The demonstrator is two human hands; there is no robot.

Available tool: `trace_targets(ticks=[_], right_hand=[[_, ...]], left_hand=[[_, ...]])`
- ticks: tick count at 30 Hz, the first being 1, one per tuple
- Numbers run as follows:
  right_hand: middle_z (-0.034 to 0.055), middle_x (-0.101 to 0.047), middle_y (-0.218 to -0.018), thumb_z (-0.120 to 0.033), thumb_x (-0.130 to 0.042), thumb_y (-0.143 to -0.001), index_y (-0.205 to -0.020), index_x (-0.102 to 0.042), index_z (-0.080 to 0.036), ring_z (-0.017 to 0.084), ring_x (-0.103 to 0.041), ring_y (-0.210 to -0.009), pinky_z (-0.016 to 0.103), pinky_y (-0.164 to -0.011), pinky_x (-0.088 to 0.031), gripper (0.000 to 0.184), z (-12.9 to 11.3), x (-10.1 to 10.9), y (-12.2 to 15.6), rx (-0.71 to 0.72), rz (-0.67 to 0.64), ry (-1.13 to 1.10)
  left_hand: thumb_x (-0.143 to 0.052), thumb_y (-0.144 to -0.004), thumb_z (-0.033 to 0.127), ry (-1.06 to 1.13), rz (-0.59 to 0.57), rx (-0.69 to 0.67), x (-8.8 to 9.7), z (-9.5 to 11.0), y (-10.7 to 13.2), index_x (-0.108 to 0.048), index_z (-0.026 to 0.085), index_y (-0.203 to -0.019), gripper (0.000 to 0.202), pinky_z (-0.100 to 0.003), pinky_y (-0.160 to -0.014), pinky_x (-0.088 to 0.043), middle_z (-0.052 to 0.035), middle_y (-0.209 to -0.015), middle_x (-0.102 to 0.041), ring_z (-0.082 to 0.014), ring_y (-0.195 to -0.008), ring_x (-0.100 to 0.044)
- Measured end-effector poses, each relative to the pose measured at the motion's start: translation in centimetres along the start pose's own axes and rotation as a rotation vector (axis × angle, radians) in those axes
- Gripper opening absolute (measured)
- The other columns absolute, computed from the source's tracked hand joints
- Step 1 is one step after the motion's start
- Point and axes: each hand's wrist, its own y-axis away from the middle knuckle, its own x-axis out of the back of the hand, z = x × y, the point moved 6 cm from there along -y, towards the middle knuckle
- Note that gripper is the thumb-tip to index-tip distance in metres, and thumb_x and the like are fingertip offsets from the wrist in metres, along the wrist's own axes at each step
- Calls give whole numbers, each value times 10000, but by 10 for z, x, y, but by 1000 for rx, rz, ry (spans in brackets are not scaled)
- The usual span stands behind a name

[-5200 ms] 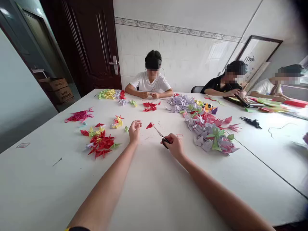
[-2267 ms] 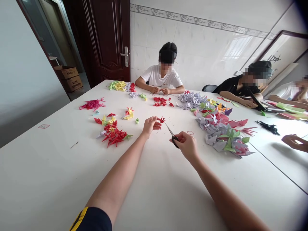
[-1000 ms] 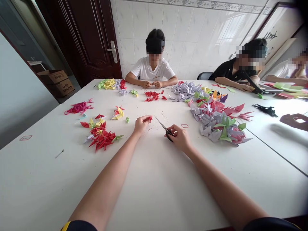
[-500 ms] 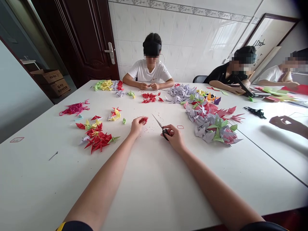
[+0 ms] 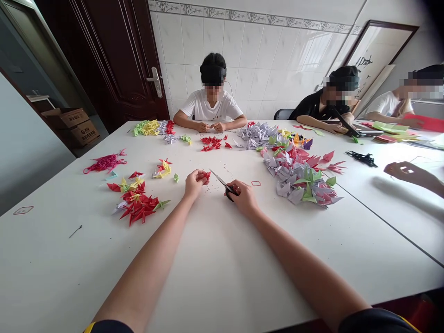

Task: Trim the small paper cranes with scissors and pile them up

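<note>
Ok so here's the setup, seen from my own head cam: my left hand point(image 5: 196, 183) is pinched tight around a small red paper scrap point(image 5: 206, 175), and my right hand point(image 5: 243, 198) is gripping black-handled scissors point(image 5: 229, 193) with the blades pointing to about 10 o'clock. The blades sit right beside the scrap, not touching it, over a scatter of tiny red bits point(image 5: 217, 184) on the white table point(image 5: 69, 259).

Paper cranes everywhere. I count seven main heaps: a big lilac, green and pink one point(image 5: 298, 182) at 2 o'clock, a red one point(image 5: 137, 206) at 10, a magenta tangle point(image 5: 104, 163) further out at 10, a little red-and-yellow bunch point(image 5: 162, 169) at 11, a red cluster point(image 5: 211, 143) at 12, a lilac heap point(image 5: 255, 136) at 1, and a green-and-yellow row point(image 5: 145, 128) at 11. One lone green crane point(image 5: 176, 177) sits near my left hand.

Three other people: one in a white tee point(image 5: 211, 108) at 12, one in black point(image 5: 317, 111) at 1, and another in white point(image 5: 390, 108) at 2. A hand point(image 5: 404, 172) comes in at 3 o'clock.

Two cardboard boxes point(image 5: 69, 126) sit by the doorway at 11, but their print is too small to read. The framed calligraphy point(image 5: 367, 60) at 1 o'clock is unreadable too.
</note>
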Motion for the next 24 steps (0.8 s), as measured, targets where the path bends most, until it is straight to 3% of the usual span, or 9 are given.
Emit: trace_targets(ticks=[7, 13, 24], right_hand=[[-9, -659, -709, -286, -630, -685, -906, -703, -220, 125, -496, -550, 244, -529, -339, 242, 6, -2, -2, -84, -90, -202], [-19, -654, -711, -267, -626, -666, -908, -714, -235, 121, -466, -568, 245, -544, -324, 260, 4, -3, -1, -106, -159, -204], [-24, -582, -694, -292, -633, -677, -948, -722, -230, 113, -423, -574, 238, -535, -296, 292, 5, -3, 1, -116, -220, -241]], left_hand=[[-805, -662, 288, 59, 75, 21, 7, -1, 1, -578, 159, -830, 310, -315, -721, -542, -44, -758, -697, -135, -662, -646], [-838, -623, 348, 108, 78, 16, 9, -2, 0, -582, 157, -847, 390, -306, -756, -522, -45, -742, -698, -137, -690, -654], [-759, -671, 213, 239, 81, 39, 10, -1, 0, -623, 159, -887, 262, -285, -797, -490, -22, -735, -676, -118, -725, -637]])
